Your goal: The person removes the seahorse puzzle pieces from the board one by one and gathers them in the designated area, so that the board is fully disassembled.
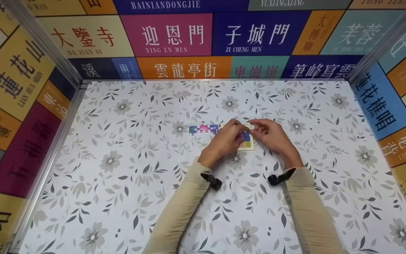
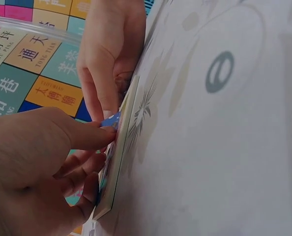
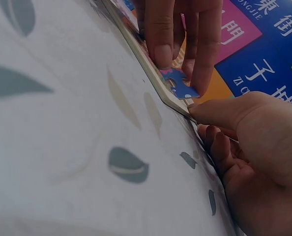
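Note:
A shallow jigsaw board (image 1: 247, 148) with a pale rim and colourful pieces lies on the table, partly covered by both hands. My left hand (image 1: 226, 139) is over its left side, pinching a blue jigsaw piece (image 3: 178, 84) between thumb and fingers. The piece is tilted, close over the board near a corner. My right hand (image 1: 270, 134) is at the board's right edge. Its thumb (image 3: 212, 110) presses on the corner, and the other fingers curl beside the edge. In the left wrist view the right fingertips come down right beside the blue piece.
Loose jigsaw pieces (image 1: 203, 129), blue, pink and green, lie in a row just left of the board. The table (image 1: 136, 197) has a white cover with grey leaves and flowers. Panels with large lettering (image 1: 174, 35) stand along the back and both sides.

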Demonstrator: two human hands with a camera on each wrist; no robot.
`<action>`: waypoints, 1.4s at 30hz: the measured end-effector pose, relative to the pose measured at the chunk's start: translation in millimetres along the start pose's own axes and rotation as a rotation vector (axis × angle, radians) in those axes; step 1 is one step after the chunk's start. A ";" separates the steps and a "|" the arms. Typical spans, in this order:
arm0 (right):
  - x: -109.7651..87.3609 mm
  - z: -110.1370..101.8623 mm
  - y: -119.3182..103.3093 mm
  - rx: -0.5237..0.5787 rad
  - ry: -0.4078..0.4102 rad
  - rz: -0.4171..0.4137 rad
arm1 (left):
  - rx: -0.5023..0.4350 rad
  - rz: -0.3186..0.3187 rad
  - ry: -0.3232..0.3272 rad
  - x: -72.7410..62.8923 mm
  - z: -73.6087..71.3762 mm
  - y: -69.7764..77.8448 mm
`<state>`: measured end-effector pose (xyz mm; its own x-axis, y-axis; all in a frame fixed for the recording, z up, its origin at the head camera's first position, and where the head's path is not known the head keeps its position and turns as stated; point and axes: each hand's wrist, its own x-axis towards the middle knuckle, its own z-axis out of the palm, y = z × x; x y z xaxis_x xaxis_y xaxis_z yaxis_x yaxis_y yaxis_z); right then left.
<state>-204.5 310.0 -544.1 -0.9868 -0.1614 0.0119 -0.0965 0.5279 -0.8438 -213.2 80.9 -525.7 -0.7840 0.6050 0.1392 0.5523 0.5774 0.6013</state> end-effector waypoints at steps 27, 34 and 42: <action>-0.4 1.1 -1.3 -0.015 0.014 0.010 | -0.018 0.039 -0.011 -5.8 -3.5 -5.1; 0.4 0.3 -2.6 -0.015 0.015 0.012 | -0.061 0.050 0.027 -8.6 -11.9 -10.6; -0.8 0.3 -2.4 -0.004 0.015 0.009 | -0.036 0.047 0.043 -19.6 -24.8 -21.2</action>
<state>-203.4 308.7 -542.2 -0.9895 -0.1441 0.0124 -0.0881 0.5326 -0.8418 -216.6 43.3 -521.7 -0.7691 0.6065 0.2014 0.5792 0.5284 0.6207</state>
